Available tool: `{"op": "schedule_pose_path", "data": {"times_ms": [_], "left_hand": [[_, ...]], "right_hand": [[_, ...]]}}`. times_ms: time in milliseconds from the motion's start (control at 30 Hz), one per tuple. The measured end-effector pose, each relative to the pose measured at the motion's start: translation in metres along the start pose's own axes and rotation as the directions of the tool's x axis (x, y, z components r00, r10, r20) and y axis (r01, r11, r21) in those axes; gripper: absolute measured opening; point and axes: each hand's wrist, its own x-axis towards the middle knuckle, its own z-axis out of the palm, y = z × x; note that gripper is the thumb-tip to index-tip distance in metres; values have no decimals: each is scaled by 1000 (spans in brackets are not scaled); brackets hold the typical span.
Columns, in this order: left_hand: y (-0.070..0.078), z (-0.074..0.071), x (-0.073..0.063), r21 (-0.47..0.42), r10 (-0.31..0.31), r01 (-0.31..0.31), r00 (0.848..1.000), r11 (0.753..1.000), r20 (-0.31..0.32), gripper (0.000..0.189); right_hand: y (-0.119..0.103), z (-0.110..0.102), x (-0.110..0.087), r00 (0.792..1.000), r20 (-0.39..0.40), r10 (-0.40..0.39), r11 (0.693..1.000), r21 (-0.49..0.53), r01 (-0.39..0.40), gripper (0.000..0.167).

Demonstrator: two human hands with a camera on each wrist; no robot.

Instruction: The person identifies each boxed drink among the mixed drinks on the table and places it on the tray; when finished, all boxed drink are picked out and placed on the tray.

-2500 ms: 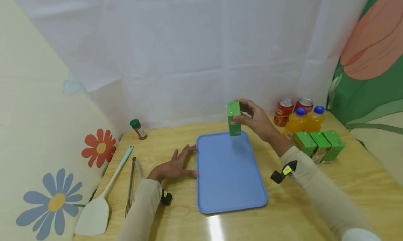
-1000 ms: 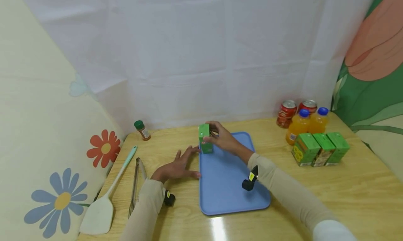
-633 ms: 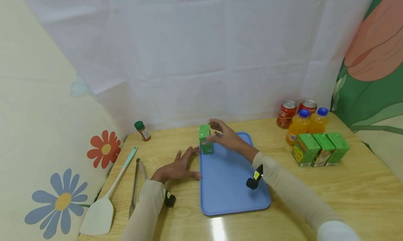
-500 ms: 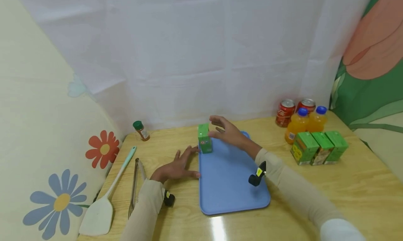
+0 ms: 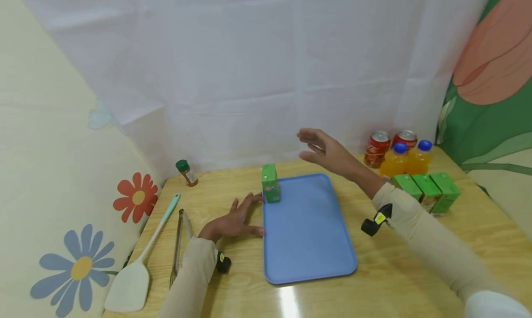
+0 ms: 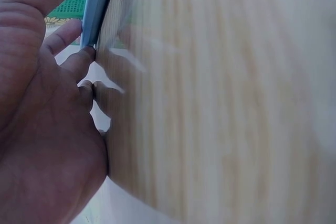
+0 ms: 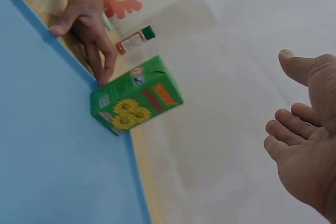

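A green drink carton with yellow flowers on its side stands upright in the far left corner of the blue tray. My left hand rests on the table at the tray's left edge, fingers spread, with thumb and fingertips touching the rim. In the left wrist view the fingertips meet the tray's side. My right hand is raised beyond the tray's far right corner, fingers extended and holding nothing. The right wrist view shows a wide gap between that hand and the carton.
At the right stand several green cartons, two orange drink bottles and two red cans, partly behind my right forearm. On the left are a spatula, metal tongs and a small green-capped bottle. A white sheet hangs behind.
My right hand carried the carton leftward, set it on the tray's far left corner and let go. It has since lifted back up and to the right. The left hand stayed at the rim.
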Motion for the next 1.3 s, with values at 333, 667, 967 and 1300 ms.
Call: {"op": "schedule_pose_path", "data": {"times_ms": [333, 667, 967, 1300], "left_hand": [[-1, 0, 2, 10, 8, -8, 1000, 1000, 8, 90], [1, 2, 1, 1, -13, 13, 1000, 1000, 21, 93], [4, 2, 2, 15, -16, 16, 1000, 1000, 9, 93], [7, 4, 1, -2, -18, 18, 1000, 1000, 14, 93]], "right_hand": [[-33, -60, -43, 999, -43, -1, 996, -94, -3, 60], [-55, -113, -99, 994, -91, 60, 974, -213, -78, 59], [-50, -154, -154, 975, -165, 146, 921, -337, -195, 60], [1, -190, -231, 890, -378, 255, 791, -448, -417, 61]]}}
